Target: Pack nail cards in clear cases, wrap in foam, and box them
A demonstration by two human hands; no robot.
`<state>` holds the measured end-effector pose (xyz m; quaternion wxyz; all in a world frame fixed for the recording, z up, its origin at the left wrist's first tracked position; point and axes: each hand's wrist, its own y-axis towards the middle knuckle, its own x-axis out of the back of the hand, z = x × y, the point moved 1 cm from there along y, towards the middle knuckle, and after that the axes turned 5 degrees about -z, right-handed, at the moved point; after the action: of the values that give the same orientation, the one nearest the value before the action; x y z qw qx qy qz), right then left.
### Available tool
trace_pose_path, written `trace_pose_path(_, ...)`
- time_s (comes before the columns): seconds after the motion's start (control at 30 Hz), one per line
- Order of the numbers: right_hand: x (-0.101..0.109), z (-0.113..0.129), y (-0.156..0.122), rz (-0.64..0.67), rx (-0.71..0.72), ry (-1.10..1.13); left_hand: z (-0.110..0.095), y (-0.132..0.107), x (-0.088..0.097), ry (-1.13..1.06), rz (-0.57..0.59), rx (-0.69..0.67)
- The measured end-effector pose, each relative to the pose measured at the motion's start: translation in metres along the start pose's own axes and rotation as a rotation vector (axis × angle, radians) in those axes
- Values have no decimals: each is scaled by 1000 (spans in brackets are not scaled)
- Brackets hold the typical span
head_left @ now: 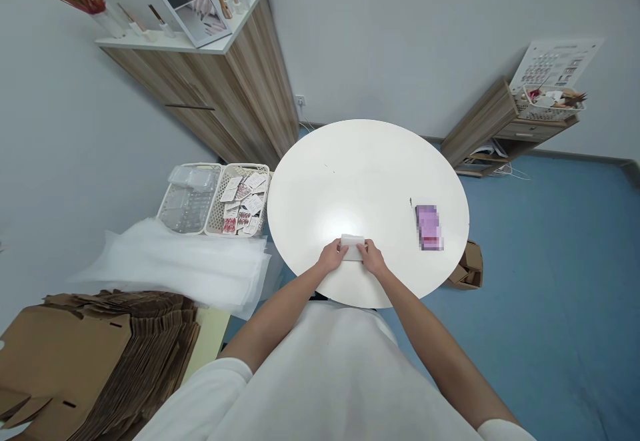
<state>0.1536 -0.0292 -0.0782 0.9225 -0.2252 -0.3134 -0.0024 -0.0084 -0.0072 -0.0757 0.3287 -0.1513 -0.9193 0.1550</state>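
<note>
On the near part of the white round table (370,161), a small white, partly translucent packet (353,248) lies between my hands. My left hand (333,254) grips its left edge, thumb on top. The right edge is pinched by my right hand (371,256), its thumb also on top. What the packet contains cannot be made out. A purple phone-shaped thing (429,228), blurred into blocks, rests on the table to the right. Close to it is a tiny dark object (411,202).
Left of the table stand a white basket of printed cards (243,200) and a basket of clear plastic boxes (190,200). Nearer are white foam sheets (185,261) and stacked flat cardboard boxes (145,354). A wooden cabinet (240,81) rises behind; a cardboard carton (469,268) sits on the floor.
</note>
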Motion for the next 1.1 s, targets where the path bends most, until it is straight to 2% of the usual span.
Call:
trace_pose_path(0.07,-3,2,-2,-122,20,-56,0,3,-3,40,-87,41)
trace_pose_path(0.17,-4,9,-5,-245,160,-179,-1,6,-4,56,-165,86)
trace_pose_path(0.23,-3,12,-8,-203,281,-253,-2,6,-1,61,-212,54)
trace_pose_path(0.3,-1,11,-10,-130,362,-301,-4,3,2,87,-244,-76)
trace_pose_path(0.4,3,7,-12,-70,395,-326,-3,-4,5,186,-180,-318)
trace_pose_path(0.47,4,5,-13,-45,396,-339,0,-9,5,263,-122,-365)
trace_pose_path(0.6,2,8,-10,-36,368,-400,1,-11,3,348,-87,-271)
trace_pose_path(0.77,1,11,-7,-52,328,-406,-5,-4,4,342,-76,-166)
trace_pose_path(0.9,4,2,-6,9,288,-236,-2,-4,5,145,-91,-111)
trace_pose_path(1.0,8,-4,-6,49,277,-104,2,-8,2,-10,-146,-97)
trace_pose_path(1.1,11,-5,-8,41,235,-36,2,-15,-4,-75,-215,-55)
